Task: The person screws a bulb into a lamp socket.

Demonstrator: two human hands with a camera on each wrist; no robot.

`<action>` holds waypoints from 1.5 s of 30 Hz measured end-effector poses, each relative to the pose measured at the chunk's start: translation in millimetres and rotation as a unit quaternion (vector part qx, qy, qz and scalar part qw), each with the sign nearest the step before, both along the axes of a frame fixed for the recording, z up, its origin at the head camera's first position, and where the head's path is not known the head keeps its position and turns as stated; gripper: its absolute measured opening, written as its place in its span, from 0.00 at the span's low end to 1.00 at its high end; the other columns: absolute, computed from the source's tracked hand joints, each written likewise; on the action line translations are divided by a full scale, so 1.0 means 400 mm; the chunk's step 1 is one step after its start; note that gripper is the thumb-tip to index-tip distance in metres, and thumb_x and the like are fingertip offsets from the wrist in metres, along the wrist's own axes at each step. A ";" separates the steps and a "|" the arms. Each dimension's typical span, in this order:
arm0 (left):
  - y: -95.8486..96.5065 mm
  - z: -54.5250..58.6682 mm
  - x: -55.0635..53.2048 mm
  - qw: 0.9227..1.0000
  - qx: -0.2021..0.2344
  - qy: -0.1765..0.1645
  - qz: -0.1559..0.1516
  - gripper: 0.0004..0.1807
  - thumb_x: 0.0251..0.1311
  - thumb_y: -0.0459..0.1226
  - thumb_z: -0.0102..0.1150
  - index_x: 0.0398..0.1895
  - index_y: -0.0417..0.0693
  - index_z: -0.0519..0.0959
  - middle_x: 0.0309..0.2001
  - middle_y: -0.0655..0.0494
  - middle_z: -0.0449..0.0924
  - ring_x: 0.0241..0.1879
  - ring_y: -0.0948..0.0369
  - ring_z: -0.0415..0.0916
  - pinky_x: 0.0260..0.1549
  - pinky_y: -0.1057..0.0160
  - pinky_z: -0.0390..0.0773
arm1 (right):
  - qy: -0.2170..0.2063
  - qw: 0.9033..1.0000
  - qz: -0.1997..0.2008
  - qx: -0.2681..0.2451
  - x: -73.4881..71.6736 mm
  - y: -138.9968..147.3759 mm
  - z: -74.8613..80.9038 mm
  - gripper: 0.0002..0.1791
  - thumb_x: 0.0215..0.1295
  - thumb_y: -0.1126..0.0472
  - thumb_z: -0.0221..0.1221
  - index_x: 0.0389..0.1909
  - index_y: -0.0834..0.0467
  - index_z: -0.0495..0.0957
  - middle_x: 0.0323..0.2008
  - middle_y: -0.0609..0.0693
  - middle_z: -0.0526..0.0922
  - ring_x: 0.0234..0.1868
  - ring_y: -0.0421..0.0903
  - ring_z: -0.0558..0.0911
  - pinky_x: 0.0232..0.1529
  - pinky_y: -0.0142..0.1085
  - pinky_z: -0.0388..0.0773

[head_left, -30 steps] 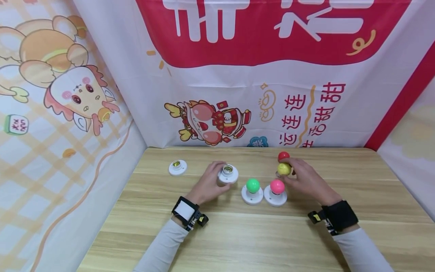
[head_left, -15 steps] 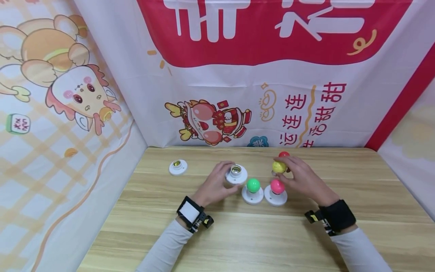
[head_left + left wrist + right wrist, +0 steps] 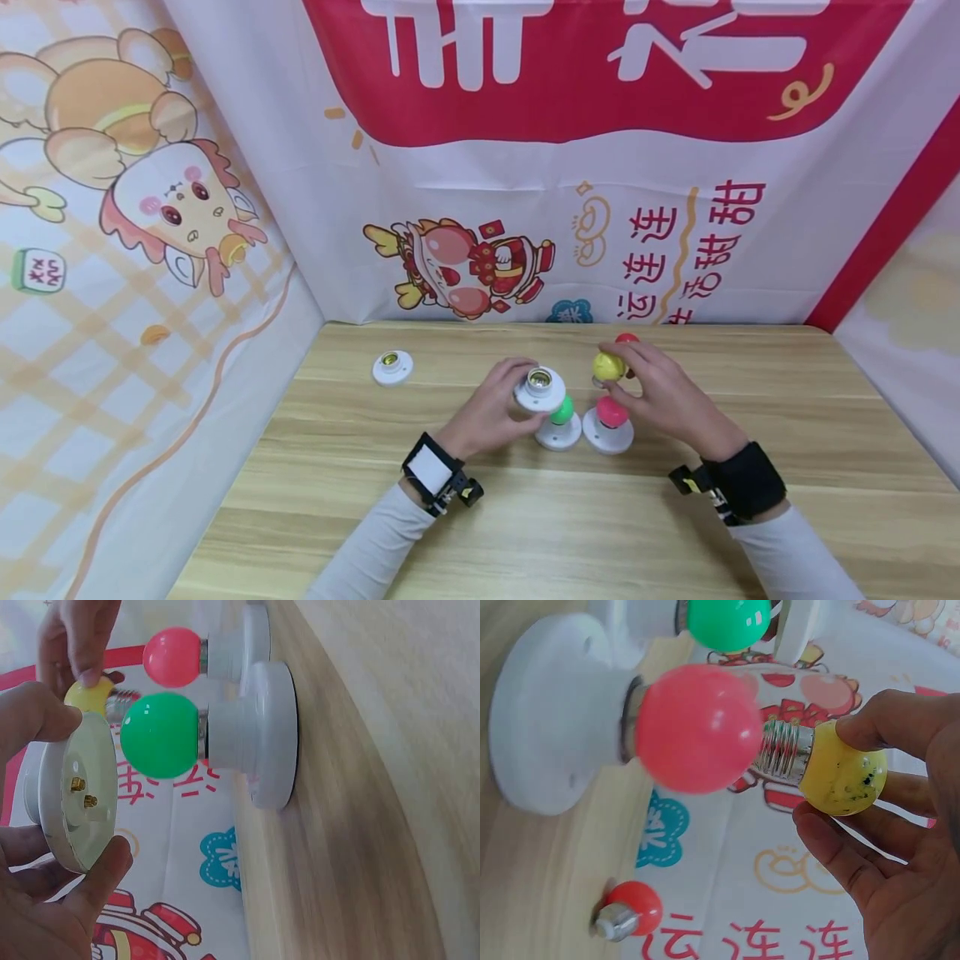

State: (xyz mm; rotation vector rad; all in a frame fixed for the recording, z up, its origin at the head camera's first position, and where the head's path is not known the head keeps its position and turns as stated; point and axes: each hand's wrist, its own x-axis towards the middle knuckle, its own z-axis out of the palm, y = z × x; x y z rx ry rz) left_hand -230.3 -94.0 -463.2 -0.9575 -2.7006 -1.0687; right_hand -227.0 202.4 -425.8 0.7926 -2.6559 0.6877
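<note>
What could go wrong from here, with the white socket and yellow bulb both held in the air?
The white socket in the left hand is close to the green bulb and might knock it.
The right hand pinches the yellow bulb by its round part, so it could slip.
The red bulb lies loose; a bump might roll it.

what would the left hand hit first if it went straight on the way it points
Probably the yellow bulb held by the right hand: in the head view, the left hand, holding a white socket, points towards it. Depth is unclear; the green bulb sits close to that line but seems lower.
</note>
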 end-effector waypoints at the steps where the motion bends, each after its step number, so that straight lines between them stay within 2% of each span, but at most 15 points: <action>1: 0.003 0.000 0.002 1.000 0.001 -0.002 -0.003 0.43 0.60 0.43 0.77 0.76 0.42 0.69 0.76 0.48 0.68 0.76 0.52 0.68 0.76 0.54 0.72 | 0.004 1.000 0.004 -0.001 0.002 -0.003 0.004 0.34 0.65 0.62 0.74 0.71 0.59 0.74 0.60 0.58 0.83 0.50 0.50 0.84 0.48 0.46 0.91; 8: 0.024 0.001 0.009 0.999 0.007 0.008 -0.035 0.42 0.61 0.42 0.77 0.76 0.41 0.69 0.75 0.48 0.68 0.74 0.53 0.70 0.75 0.57 0.74 | 0.045 0.998 0.036 -0.013 0.016 -0.035 0.043 0.35 0.64 0.63 0.75 0.70 0.59 0.74 0.57 0.55 0.84 0.51 0.48 0.84 0.50 0.45 0.91; 12: 0.037 0.002 0.009 0.999 0.007 0.019 -0.045 0.41 0.61 0.42 0.77 0.75 0.40 0.70 0.74 0.47 0.69 0.73 0.54 0.71 0.75 0.58 0.74 | 0.067 0.996 0.052 -0.024 0.020 -0.058 0.064 0.36 0.63 0.63 0.75 0.71 0.59 0.74 0.59 0.55 0.84 0.52 0.48 0.84 0.50 0.45 0.90; 17: 0.052 0.002 0.009 0.998 0.005 0.028 -0.054 0.41 0.61 0.42 0.77 0.75 0.39 0.70 0.73 0.48 0.69 0.73 0.54 0.71 0.74 0.59 0.74 | 0.075 0.995 0.065 -0.031 0.025 -0.078 0.078 0.36 0.62 0.63 0.75 0.71 0.58 0.74 0.61 0.55 0.84 0.54 0.48 0.84 0.51 0.45 0.90; 25: 0.065 -0.003 0.006 0.998 0.003 0.028 -0.053 0.41 0.63 0.44 0.75 0.76 0.41 0.69 0.74 0.50 0.68 0.74 0.56 0.69 0.75 0.61 0.74 | 0.081 0.992 0.088 -0.033 0.028 -0.087 0.070 0.33 0.62 0.64 0.76 0.67 0.60 0.76 0.62 0.57 0.83 0.55 0.49 0.84 0.51 0.46 0.91; 36: 0.075 -0.008 0.000 0.998 -0.001 0.030 -0.049 0.41 0.64 0.45 0.75 0.77 0.41 0.69 0.74 0.49 0.69 0.72 0.56 0.70 0.72 0.63 0.76 | 0.051 0.993 0.102 -0.016 0.029 -0.087 0.056 0.32 0.65 0.62 0.72 0.70 0.60 0.76 0.66 0.58 0.81 0.65 0.55 0.81 0.62 0.55 0.86; 45: 0.079 -0.007 0.005 0.998 0.005 0.031 -0.049 0.41 0.63 0.44 0.76 0.76 0.40 0.70 0.73 0.48 0.70 0.72 0.56 0.71 0.72 0.63 0.76 | 0.044 0.994 0.100 -0.013 0.032 -0.087 0.054 0.31 0.65 0.64 0.71 0.70 0.61 0.76 0.66 0.58 0.82 0.66 0.57 0.81 0.63 0.56 0.85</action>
